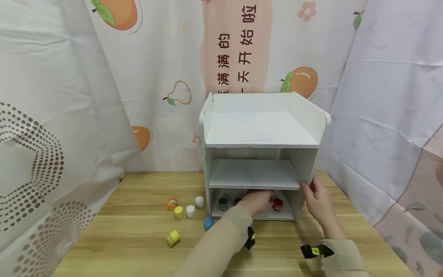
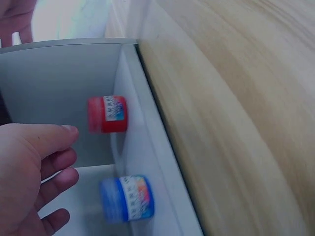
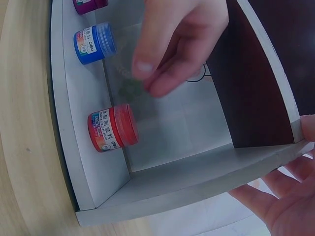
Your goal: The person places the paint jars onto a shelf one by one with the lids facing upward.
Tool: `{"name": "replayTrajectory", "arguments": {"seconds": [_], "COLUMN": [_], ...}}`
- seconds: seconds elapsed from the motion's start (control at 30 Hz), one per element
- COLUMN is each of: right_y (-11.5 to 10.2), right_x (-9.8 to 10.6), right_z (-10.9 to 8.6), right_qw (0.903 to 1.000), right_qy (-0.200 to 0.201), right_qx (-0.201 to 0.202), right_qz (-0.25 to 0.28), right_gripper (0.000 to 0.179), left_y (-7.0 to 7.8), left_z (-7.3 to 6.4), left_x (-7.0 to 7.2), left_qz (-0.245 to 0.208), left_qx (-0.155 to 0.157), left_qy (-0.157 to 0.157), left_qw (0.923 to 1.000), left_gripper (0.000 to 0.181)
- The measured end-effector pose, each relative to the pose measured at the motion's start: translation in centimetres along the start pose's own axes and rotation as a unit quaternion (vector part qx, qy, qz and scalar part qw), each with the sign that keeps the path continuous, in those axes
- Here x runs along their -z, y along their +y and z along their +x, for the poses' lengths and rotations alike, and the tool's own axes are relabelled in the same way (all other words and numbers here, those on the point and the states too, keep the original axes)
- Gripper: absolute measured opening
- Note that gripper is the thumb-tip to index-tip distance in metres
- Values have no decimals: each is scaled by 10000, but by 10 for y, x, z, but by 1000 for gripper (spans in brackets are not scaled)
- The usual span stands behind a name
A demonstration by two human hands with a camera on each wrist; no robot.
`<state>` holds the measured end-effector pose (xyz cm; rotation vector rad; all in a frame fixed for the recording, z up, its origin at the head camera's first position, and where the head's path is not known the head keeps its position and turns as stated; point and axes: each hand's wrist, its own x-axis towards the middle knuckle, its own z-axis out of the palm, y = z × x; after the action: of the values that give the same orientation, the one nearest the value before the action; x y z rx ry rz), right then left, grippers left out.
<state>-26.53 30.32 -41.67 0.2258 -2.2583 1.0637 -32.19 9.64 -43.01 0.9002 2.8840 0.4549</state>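
Observation:
A white shelf unit [image 1: 256, 184] stands on the wooden table. My left hand [image 1: 257, 201] reaches into its bottom compartment; in the left wrist view its fingers are loosely bent with nothing between them. Near that hand stand a red paint jar [image 3: 113, 128] and a blue paint jar [image 3: 93, 43], both apart from its fingers. A purple paint jar [image 3: 88, 5] is at the right wrist view's top edge. Further left in the compartment is a dark green jar [image 1: 223, 204]. My right hand [image 1: 317, 202] grips the unit's right side panel, thumb at the front edge, fingers outside.
Left of the unit, on the table [image 1: 138, 231], are an orange jar [image 1: 172, 204], two yellow jars [image 1: 173, 237] and two white jars [image 1: 190, 211]. A blue jar [image 1: 208, 223] lies by the unit's front left corner. Printed curtains [image 1: 166, 57] hang behind.

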Motion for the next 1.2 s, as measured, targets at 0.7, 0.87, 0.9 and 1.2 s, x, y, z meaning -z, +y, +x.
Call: {"name": "replayTrajectory", "arguments": {"seconds": [0.7, 0.87, 0.9, 1.2], "right_y": [0, 1, 2, 3], "right_x": [1, 0, 0, 0], "right_z": [0, 1, 0, 1], "right_qw": [10000, 10000, 9999, 9998], "right_qy": [-53, -25, -13, 87], "right_qx": [31, 30, 29, 54], "right_qz": [-24, -89, -130, -184], "right_gripper": [41, 40, 39, 36], "left_y": [-45, -53, -55, -89], "left_z": [-87, -109, -112, -143], "left_x": [49, 63, 65, 77], "left_qz": [403, 343, 309, -300], "left_qx": [-1489, -1564, -1570, -1452], "left_qy": [568, 945, 1008, 1422], "left_qw": [9864, 9826, 9820, 9787], "left_gripper": [30, 30, 30, 28]}}
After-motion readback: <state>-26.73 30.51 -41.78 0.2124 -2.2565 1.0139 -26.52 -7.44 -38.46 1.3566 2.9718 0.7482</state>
